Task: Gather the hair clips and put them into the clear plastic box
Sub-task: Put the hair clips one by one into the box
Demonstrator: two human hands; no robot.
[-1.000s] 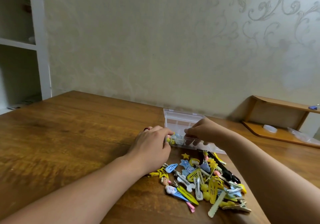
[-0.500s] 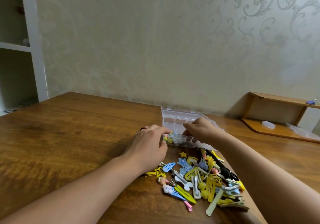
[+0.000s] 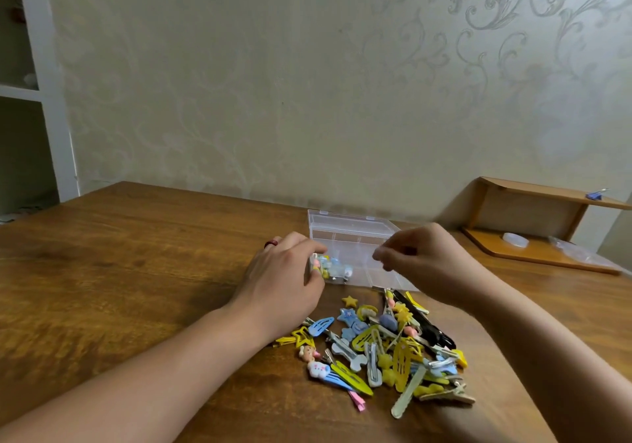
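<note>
A clear plastic box (image 3: 352, 234) lies open on the wooden table (image 3: 136, 271), its lid tilted back toward the wall. Several small clips (image 3: 331, 267) sit in its left compartment. My left hand (image 3: 284, 281) grips the box's left end, fingers curled round the corner. My right hand (image 3: 427, 261) hovers just above the box's right half with fingertips bunched together; nothing shows between them. A loose pile of coloured hair clips (image 3: 383, 343), yellow, blue, silver and black, lies on the table in front of the box, between my forearms.
A small wooden shelf (image 3: 533, 237) stands at the back right with a white lid and a plastic bag on its base. White shelving (image 3: 44, 100) rises at the far left. The wall runs close behind the box.
My right hand has lifted out of the box and drawn back to the right. The left hand stays on the box's left end. The view has tilted slightly.
</note>
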